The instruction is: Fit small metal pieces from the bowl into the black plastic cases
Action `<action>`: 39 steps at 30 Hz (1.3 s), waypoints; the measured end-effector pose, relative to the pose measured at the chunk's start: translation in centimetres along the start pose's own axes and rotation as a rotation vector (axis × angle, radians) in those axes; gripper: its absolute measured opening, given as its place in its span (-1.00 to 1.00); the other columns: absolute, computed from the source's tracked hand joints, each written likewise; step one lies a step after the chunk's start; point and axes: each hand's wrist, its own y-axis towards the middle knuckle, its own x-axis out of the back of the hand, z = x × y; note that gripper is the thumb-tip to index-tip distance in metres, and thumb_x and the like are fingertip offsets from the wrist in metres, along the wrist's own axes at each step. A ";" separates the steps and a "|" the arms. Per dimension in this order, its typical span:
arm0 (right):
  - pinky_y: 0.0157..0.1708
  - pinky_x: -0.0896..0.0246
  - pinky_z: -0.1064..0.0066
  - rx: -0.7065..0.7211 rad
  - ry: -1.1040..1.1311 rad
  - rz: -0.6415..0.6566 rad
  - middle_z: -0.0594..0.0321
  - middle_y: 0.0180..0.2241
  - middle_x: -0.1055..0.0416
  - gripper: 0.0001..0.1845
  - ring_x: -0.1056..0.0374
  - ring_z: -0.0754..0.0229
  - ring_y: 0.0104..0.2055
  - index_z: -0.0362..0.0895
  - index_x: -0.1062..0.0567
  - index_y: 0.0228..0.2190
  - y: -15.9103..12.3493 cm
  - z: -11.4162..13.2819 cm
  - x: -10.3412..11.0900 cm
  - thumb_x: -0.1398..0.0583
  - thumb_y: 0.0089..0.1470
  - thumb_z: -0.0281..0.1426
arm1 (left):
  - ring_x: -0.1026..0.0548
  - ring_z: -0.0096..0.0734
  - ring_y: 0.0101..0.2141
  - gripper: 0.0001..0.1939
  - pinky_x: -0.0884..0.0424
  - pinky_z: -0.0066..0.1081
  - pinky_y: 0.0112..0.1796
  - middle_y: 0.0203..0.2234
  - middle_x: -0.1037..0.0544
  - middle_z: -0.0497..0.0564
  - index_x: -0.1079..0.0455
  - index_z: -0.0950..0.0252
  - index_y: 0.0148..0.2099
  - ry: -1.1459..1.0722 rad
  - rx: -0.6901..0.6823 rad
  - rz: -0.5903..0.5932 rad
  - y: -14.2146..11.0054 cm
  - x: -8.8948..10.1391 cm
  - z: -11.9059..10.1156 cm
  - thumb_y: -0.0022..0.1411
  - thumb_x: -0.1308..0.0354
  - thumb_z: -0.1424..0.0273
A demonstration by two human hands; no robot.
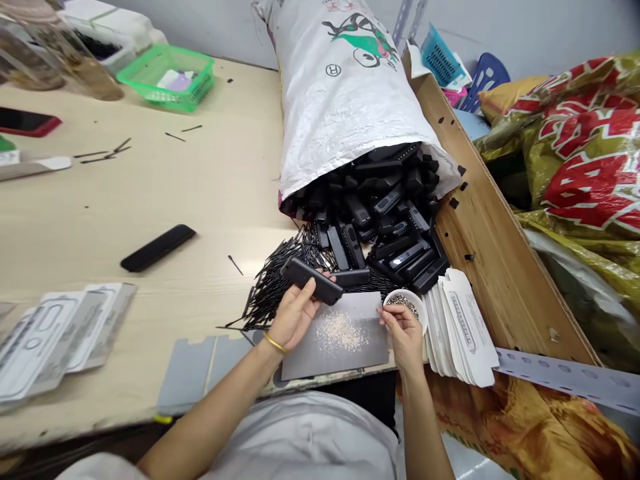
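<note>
My left hand (296, 312) grips a black oblong plastic case (313, 280), thumb on top, above the near edge of a pile of thin black sticks (280, 273). To the right, my right hand (404, 328) has its thumb and forefinger pinched together beside a white bowl (423, 319) of small metal pieces. Whatever the pinch holds is too small to make out. Between the hands lies a grey sheet (305, 357) with a heap of pale small grains (343, 332) on it.
A large white sack (350, 93) spills black plastic cases (395, 220) onto the table. Folded white cartons (457, 327) stand at right against a wooden edge board (500, 227). At left are flat printed boxes (50, 340), a lone black case (158, 248) and a green basket (167, 77).
</note>
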 end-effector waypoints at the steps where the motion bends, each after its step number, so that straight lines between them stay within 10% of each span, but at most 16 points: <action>1: -0.42 -0.32 0.41 0.015 -0.002 0.020 0.19 -0.42 -0.52 -0.80 -0.35 0.29 -0.49 -0.14 -0.54 -0.43 -0.3 0.1 -0.8 -0.31 -0.10 -0.27 | -0.51 -0.22 -0.05 -0.64 -0.34 -0.20 0.09 -0.14 -0.56 0.13 -0.38 0.36 -0.05 -0.045 0.025 -0.041 -0.1 -0.1 0.3 0.11 -0.27 0.36; 12: -0.30 -0.32 0.39 0.259 -0.211 0.032 0.20 -0.43 -0.49 -0.84 -0.39 0.22 -0.35 -0.16 -0.53 -0.41 -2.6 -0.4 -6.4 -0.20 0.08 -0.32 | -0.55 -0.22 -0.12 -0.75 -0.44 -0.16 0.00 -0.23 -0.58 0.12 -0.36 0.35 -0.13 -0.144 0.100 -0.124 -1.5 1.0 1.6 0.14 -0.25 0.41; 18: -0.31 -0.28 0.41 0.505 -0.372 0.021 0.21 -0.44 -0.46 -0.82 -0.38 0.24 -0.35 -0.14 -0.47 -0.41 -3.0 -0.4 -6.9 -0.11 0.17 -0.39 | -0.53 -0.22 -0.10 -0.68 -0.45 -0.17 0.00 -0.22 -0.58 0.10 -0.38 0.33 -0.12 -0.118 0.060 -0.102 -2.2 1.1 1.4 0.09 -0.31 0.35; 39: -0.32 -0.29 0.39 0.603 -0.358 0.157 0.20 -0.40 -0.45 -0.80 -0.37 0.23 -0.34 -0.11 -0.43 -0.40 -3.3 -0.2 -7.1 -0.03 0.20 -0.46 | -0.51 -0.16 -0.05 -0.62 -0.43 -0.15 0.01 -0.16 -0.56 0.09 -0.35 0.28 -0.13 -0.027 0.015 -0.037 -3.1 1.1 0.6 0.03 -0.34 0.30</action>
